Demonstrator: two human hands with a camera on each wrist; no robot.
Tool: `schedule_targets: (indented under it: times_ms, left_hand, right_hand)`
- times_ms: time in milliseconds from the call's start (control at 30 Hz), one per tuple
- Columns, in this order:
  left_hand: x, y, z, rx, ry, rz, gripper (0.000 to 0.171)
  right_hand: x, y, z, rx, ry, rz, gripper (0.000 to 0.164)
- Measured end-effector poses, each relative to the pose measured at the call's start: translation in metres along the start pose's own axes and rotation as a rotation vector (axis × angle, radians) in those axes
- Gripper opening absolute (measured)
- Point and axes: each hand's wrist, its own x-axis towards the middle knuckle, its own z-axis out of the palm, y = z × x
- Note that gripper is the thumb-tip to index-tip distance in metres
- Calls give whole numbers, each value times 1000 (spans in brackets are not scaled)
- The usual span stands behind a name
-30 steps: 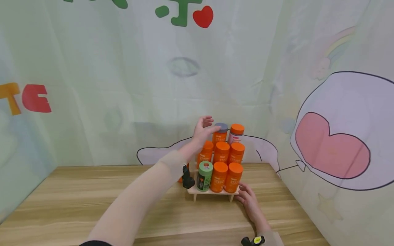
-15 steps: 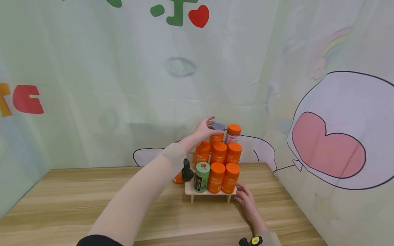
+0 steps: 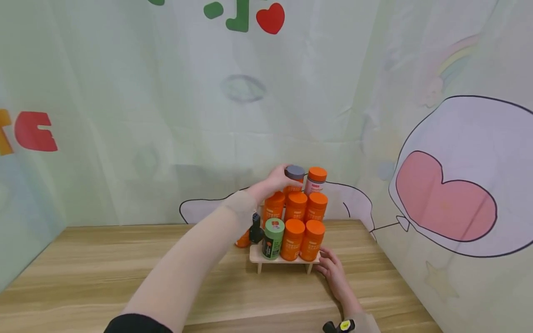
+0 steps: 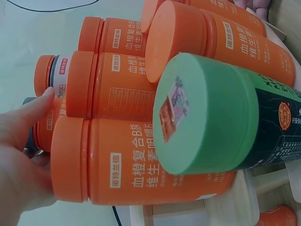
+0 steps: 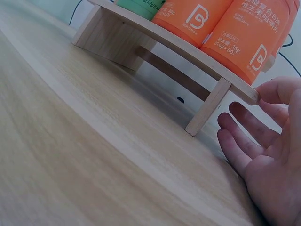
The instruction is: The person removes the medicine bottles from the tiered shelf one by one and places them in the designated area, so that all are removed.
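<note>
At the top of a tiered wooden rack (image 3: 257, 255), my left hand (image 3: 276, 179) holds an orange supplement bottle with a grey lid (image 3: 294, 173). The left wrist view shows the thumb on one side of this bottle (image 4: 49, 126) and fingers on the other, partly hidden behind a nearer orange bottle (image 4: 117, 160). Beside the held bottle stands a pink-white bottle with an orange lid (image 3: 315, 181). Low on the right, my right hand (image 5: 273, 150) has its thumb and a finger at the corner of the rack's front shelf (image 5: 211, 70), the other fingers loosely bent below.
Orange bottles fill the middle tier (image 3: 296, 206). A green bottle (image 3: 273, 238) and two orange ones (image 3: 312, 240) stand on the front tier. Another orange bottle (image 3: 243, 239) shows left of the rack on the wooden table (image 3: 145, 259). A printed curtain (image 3: 166, 115) hangs behind.
My left hand has moved in around the grey-lidded bottle, its fingers going from raised above the lid to closed about it. The right hand stays at the rack's corner.
</note>
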Motion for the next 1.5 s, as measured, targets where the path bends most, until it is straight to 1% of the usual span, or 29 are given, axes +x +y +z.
schedule_targets:
  times_ms: [133, 267, 533, 700, 867, 1000, 1167, 1300, 1500]
  left_hand:
    - [-1, 0, 0, -12, -1, 2, 72]
    - [-1, 0, -1, -4, 3, -3, 71]
    - [-2, -1, -2, -19, 50, -15, 69]
    - [-2, -5, -5, -46, 81, -23, 69]
    - [-3, -5, -13, -72, 120, -10, 72]
    - [-4, -6, -22, -69, 158, 12, 74]
    - [-7, -11, -33, -108, 218, 44, 73]
    - [-10, -11, -40, -133, 260, 65, 70]
    - [-17, -13, -49, -172, 298, 70, 69]
  right_hand:
    - [0, 0, 0, 0, 2, 2, 44]
    - [0, 0, 0, 0, 9, 5, 43]
    - [1, 0, 2, 3, 2, -4, 46]
    - [0, 1, 3, 17, -6, -23, 41]
    - [2, 2, 4, 12, -16, -36, 40]
    - [5, 2, 6, 13, -7, -12, 43]
    - [7, 3, 9, 16, -7, 10, 45]
    - [9, 4, 8, 22, -9, 0, 42]
    - [11, 4, 4, 37, 2, -4, 35]
